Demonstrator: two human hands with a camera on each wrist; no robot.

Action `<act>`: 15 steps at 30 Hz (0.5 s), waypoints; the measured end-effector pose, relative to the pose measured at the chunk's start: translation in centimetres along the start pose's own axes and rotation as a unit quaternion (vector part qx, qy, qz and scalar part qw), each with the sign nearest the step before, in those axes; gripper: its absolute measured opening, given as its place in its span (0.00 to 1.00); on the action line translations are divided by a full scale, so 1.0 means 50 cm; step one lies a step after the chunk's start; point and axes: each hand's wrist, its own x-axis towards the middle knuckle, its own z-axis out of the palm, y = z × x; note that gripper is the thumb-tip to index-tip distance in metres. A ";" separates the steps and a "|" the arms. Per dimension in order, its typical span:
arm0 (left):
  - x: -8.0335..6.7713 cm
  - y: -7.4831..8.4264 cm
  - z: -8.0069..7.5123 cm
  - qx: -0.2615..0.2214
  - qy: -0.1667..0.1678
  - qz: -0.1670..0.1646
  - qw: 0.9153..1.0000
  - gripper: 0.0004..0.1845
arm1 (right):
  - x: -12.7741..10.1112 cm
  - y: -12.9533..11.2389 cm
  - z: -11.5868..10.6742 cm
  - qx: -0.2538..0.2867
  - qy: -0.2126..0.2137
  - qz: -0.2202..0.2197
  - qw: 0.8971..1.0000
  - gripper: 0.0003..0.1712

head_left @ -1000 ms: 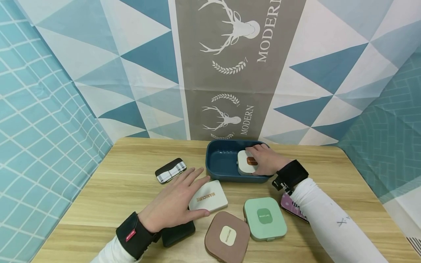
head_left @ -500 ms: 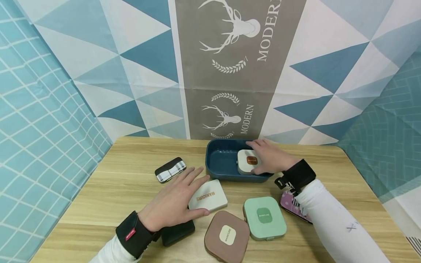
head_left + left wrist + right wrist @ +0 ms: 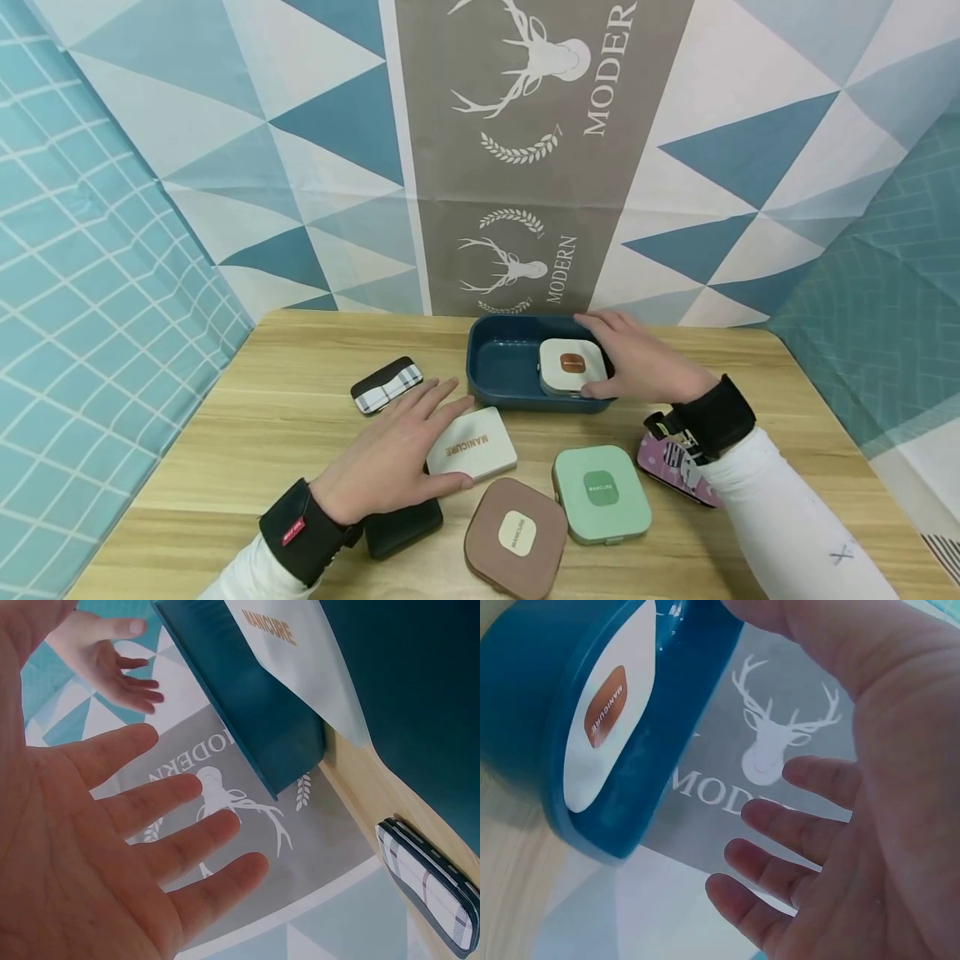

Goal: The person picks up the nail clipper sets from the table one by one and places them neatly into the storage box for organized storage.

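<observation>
Left hand [image 3: 390, 454] empty, the right hand [image 3: 641, 358] has apparently released the white case [image 3: 572, 367], placed in the box [image 3: 498, 371] by its thumb.

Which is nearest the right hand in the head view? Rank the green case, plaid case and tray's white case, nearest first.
From the right hand:
1. White case: in the blue tray, left of the hand.
2. Green case: on the table, below the tray in view.
3. Plaid case: left of the tray.
</observation>
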 end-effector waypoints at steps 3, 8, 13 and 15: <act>0.000 -0.002 0.001 0.000 0.001 -0.002 1.000 0.50 | -0.017 0.003 -0.003 -0.002 0.011 0.002 1.000 0.62; 0.001 -0.004 0.002 0.000 0.004 -0.003 1.000 0.50 | -0.045 0.009 -0.003 -0.001 0.031 -0.004 1.000 0.61; 0.001 -0.005 0.003 -0.002 0.003 -0.005 1.000 0.51 | -0.074 0.009 0.000 0.001 0.048 -0.004 0.999 0.61; 0.001 -0.006 0.003 -0.002 0.003 -0.005 1.000 0.51 | -0.087 0.008 0.002 0.005 0.053 -0.002 0.999 0.60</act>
